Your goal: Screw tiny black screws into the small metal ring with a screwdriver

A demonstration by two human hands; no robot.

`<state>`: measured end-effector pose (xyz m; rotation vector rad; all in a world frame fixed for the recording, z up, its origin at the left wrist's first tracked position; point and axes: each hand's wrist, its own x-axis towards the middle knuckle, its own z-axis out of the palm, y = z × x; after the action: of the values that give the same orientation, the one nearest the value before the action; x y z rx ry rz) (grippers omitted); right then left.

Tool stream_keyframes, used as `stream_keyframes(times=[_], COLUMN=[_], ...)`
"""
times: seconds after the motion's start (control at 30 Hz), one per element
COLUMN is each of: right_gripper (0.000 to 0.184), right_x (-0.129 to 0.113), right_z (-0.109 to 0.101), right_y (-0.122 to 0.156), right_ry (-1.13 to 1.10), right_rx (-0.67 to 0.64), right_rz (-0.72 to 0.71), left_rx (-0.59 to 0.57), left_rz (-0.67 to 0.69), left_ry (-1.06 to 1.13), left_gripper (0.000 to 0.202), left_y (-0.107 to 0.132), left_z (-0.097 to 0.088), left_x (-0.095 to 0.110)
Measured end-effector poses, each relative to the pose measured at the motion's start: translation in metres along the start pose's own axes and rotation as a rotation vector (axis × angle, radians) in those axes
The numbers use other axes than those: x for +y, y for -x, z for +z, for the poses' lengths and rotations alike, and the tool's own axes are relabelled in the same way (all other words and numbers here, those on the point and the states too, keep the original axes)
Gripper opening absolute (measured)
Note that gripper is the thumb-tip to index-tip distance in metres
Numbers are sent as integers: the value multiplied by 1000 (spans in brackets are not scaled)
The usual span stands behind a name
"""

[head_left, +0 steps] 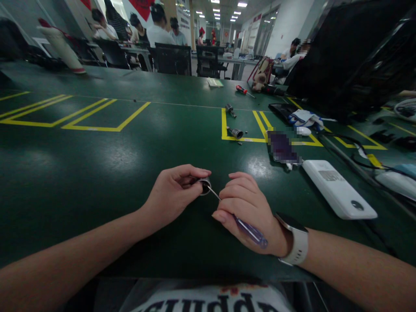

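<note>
Near the front middle of the green table, my left hand (175, 188) is closed round a small metal cylindrical part (205, 186), its hollow end facing right. A screwdriver (250, 232) with a clear purple handle lies in my right hand (247, 203), fingers wrapped round it. The thin shaft points up and left, and its tip is inside or at the mouth of the metal part; the exact contact is hidden. Beyond my hands, two similar metal parts, one upper (230, 110) and one lower (235, 132), lie by the yellow tape, with tiny pieces beside the lower one.
To the right are a phone (282, 147), a white power bank (338, 188), cables and a cloth (305, 118). A red-handled screwdriver (242, 89) lies farther back. A leaning white cylinder (61, 47) is at far left. Several people sit in the background.
</note>
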<state>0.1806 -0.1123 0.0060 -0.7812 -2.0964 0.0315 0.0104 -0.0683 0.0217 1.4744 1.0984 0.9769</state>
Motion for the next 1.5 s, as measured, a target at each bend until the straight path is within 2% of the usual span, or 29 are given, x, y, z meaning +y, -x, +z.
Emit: stream_keyframes(times=[0.17,0.3,0.37,0.47,0.57,0.73,0.8,0.87,0.93,1.03,1.1,1.23,1.33,1.43,1.5], right_gripper=[10,8,7,7,8,15,22,27,27,24,21,9,9,10,11], right_x=[0,2,1,-1,0,11,21,33,46,63,69,68,64,62,62], right_z=[1,0,-3,-5,-5,-4,0,9,23,48,64,85,91,90,88], right_y=[0,-1,-3,-7,-13,-28,-37,-49,-63,-87,-100,-108,-100,-92,-91], right_ry=[5,-72,-136,-219,-288,-470,-574,-707,-838,-981,-1055,-1113,-1021,-852,-751], right_rx=[-16,-2,8,-21,-65,-128,-151,-94,41,156,208,238,157,110,95], right_rz=[9,5,12,80,234,552,663,719,754,831,836,800,698,587,568], left_rx=[12,-24,-32,-11,14,156,196,202,222,319,307,186,101,103,125], left_rz=[6,-3,-40,-55,-22,287,366,433,467,383,328,378,430,545,623], left_ry=[-4,19,67,114,-42,-588,-685,-732,-802,-869,-847,-863,-922,-966,-991], left_gripper=[10,12,19,42,51,40,33,25,26,29,30,21,21,22,21], left_y=[0,-3,-7,-18,-37,-80,-97,-114,-128,-143,-147,-143,-138,-134,-133], left_z=[0,-5,-10,-22,-39,-76,-89,-100,-107,-114,-116,-116,-112,-108,-107], left_x=[0,1,3,5,4,-12,-19,-27,-35,-47,-52,-54,-52,-51,-52])
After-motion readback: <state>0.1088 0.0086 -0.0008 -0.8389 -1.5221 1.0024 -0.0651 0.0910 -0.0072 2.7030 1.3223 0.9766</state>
